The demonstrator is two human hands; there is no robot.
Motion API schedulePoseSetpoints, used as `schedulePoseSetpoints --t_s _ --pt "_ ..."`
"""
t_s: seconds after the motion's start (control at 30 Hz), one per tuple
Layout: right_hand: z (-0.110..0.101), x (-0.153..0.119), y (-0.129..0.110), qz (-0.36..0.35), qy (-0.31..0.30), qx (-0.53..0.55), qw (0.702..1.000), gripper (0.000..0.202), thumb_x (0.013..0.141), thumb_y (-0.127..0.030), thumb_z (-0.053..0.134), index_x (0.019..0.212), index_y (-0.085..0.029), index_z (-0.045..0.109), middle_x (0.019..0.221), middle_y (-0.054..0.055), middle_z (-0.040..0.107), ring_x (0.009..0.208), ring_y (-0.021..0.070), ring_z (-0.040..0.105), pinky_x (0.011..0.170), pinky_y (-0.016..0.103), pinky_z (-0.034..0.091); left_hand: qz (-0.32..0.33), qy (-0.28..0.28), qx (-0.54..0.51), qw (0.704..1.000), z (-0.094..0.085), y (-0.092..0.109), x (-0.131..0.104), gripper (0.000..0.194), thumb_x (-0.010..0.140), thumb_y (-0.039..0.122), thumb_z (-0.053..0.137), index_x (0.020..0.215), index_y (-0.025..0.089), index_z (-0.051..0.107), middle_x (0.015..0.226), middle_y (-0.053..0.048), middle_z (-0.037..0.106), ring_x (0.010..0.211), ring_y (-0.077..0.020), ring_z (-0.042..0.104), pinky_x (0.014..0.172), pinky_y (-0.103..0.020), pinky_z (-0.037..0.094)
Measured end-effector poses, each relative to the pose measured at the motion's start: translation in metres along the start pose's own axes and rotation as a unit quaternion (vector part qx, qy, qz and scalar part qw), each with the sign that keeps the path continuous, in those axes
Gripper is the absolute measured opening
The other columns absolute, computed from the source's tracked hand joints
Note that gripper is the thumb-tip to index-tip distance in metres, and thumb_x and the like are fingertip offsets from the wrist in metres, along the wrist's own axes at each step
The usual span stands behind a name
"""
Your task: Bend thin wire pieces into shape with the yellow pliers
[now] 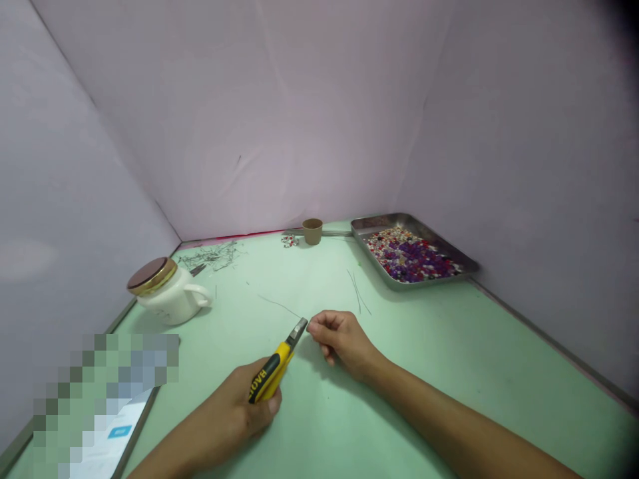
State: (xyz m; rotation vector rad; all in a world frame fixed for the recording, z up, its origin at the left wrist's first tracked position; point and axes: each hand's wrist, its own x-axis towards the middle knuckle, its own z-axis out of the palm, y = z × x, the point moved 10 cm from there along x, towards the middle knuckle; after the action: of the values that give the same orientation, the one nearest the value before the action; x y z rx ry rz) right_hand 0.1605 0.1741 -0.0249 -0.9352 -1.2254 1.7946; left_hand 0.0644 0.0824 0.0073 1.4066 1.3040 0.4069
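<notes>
My left hand (244,406) is wrapped round yellow and black pliers (279,364), whose metal jaws point up and to the right. A thin wire (278,304) runs from the jaw tips toward the upper left above the table. Just right of the jaws, my right hand (339,336) is closed in a pinch, thumb against forefinger. Whatever lies between those fingertips is too small to make out. Two loose thin wires (357,291) lie on the green table (319,426) beyond my right hand.
At the left stand a white lidded mug (172,299) and a partly pixelated screen (120,426). Behind are a pile of wire pieces (212,256), a small ring of beads (289,241) and a brown cup (312,231). A metal tray (399,287) at the right holds colourful beads (412,256).
</notes>
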Motion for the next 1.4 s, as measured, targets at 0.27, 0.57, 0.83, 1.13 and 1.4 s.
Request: schedulePoseSetpoints --t_s 0.27,0.57,0.83,1.13,1.4 --pt "0.004 -0.001 0.008 0.053 0.000 0.071 0.996 0.026 0.059 -0.033 0.070 0.061 -0.012 0.056 0.045 -0.006 0.047 0.032 0.0025 0.034 0.027 0.015 0.029 -0.005 0.041 0.040 0.998 -0.006 0.002 0.000 0.008 0.078 0.022 0.044 0.071 0.018 0.042 0.060 0.007 0.037 0.053 -0.0076 0.030 0.048 -0.019 0.026" --pt "0.008 -0.002 0.010 0.059 -0.020 0.085 0.994 0.022 0.064 -0.031 0.068 0.068 -0.011 0.059 0.049 -0.005 0.049 0.034 0.0028 0.038 0.029 0.015 0.033 -0.021 0.042 -0.003 0.999 -0.006 -0.009 0.002 0.017 0.079 0.031 0.045 0.070 0.017 0.042 0.052 0.006 0.042 0.046 -0.0084 0.036 0.044 -0.021 0.031" --pt "0.005 -0.001 0.007 0.048 -0.011 0.055 0.997 0.018 0.064 -0.029 0.066 0.066 -0.013 0.057 0.046 -0.005 0.049 0.032 0.0041 0.038 0.027 0.016 0.030 -0.021 0.056 0.002 0.998 -0.009 -0.008 0.003 0.014 0.078 0.027 0.046 0.069 0.017 0.045 0.051 0.007 0.042 0.045 -0.0077 0.035 0.044 -0.021 0.030" --pt "0.000 -0.002 0.001 0.008 0.020 -0.022 1.000 0.018 0.066 -0.029 0.062 0.063 -0.013 0.056 0.038 -0.008 0.043 0.028 0.0009 0.026 0.029 0.016 0.016 -0.049 0.021 -0.089 0.995 -0.004 -0.015 0.001 0.021 0.076 0.031 0.051 0.086 0.013 0.055 0.073 -0.003 0.058 0.057 -0.0121 0.052 0.056 -0.025 0.038" --pt "0.003 -0.003 0.006 0.067 -0.010 0.045 0.997 0.021 0.063 -0.033 0.065 0.066 -0.013 0.056 0.038 -0.009 0.041 0.029 0.0006 0.020 0.030 0.017 0.010 -0.035 0.022 -0.053 0.998 -0.005 -0.008 0.001 0.011 0.073 0.023 0.048 0.080 0.015 0.050 0.067 0.000 0.054 0.054 -0.0105 0.044 0.050 -0.022 0.033"
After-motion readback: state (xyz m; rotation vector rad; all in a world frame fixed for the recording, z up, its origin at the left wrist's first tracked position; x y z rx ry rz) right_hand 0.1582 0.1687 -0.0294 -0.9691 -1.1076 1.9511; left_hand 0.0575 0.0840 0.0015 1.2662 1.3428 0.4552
